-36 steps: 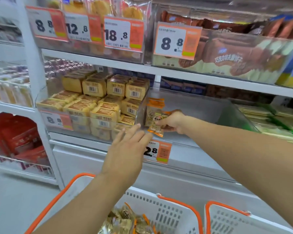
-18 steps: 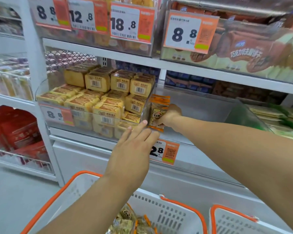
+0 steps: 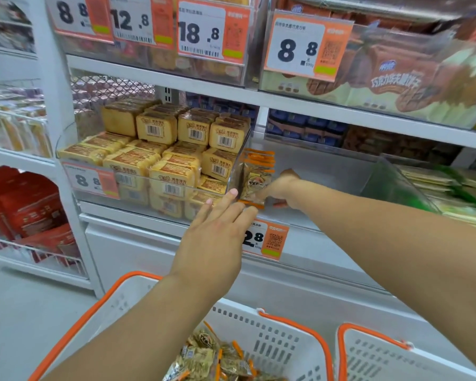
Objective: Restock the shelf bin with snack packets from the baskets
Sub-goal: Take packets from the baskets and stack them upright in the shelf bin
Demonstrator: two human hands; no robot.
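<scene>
Inside the clear shelf bin (image 3: 327, 171), the right hand (image 3: 282, 188) grips upright orange-edged snack packets (image 3: 256, 178) against its left wall. Just before the bin, the left hand (image 3: 217, 232) hovers with fingers straight, above a white basket (image 3: 272, 342) of packets.

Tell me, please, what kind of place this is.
Most likely a grocery or snack shop aisle: price tags hang on the shelves, packaged snacks fill clear bins, and shopping baskets stand below.

White shop shelving (image 3: 286, 101) stands on a pale grey floor (image 3: 14, 320)
</scene>
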